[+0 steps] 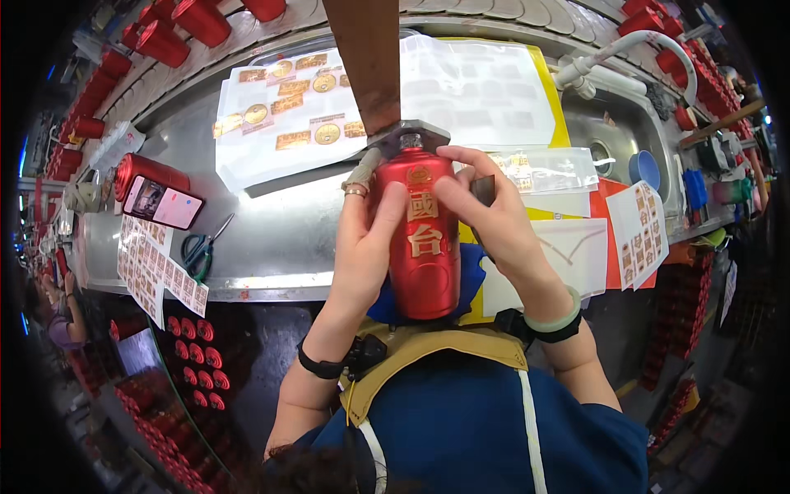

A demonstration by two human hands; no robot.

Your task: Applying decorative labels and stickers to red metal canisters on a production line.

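A shiny red bottle (424,284) with raised gold lettering lies close to my body, its neck pointing away from me. My left hand (366,218) grips its left side, thumb on the front; a ring and a pale wrapping show on its fingers. From the right, my right hand (498,210) presses its fingertips on the bottle's upper front. A small dark flat piece (483,191) is tucked in that hand; its kind is unclear. The bottle's neck meets a metal bracket (424,129) at the foot of a wooden post (366,66). Blue cloth (471,276) sits beneath the bottle.
Gold sticker sheets (288,107) lie beyond my hands, more sheets (640,235) at right. Left are scissors (199,253), a phone (163,202) and another red bottle (152,173). A sink (613,132) with a tap (650,41) stands at right. Red bottles (202,20) line a far conveyor (239,41).
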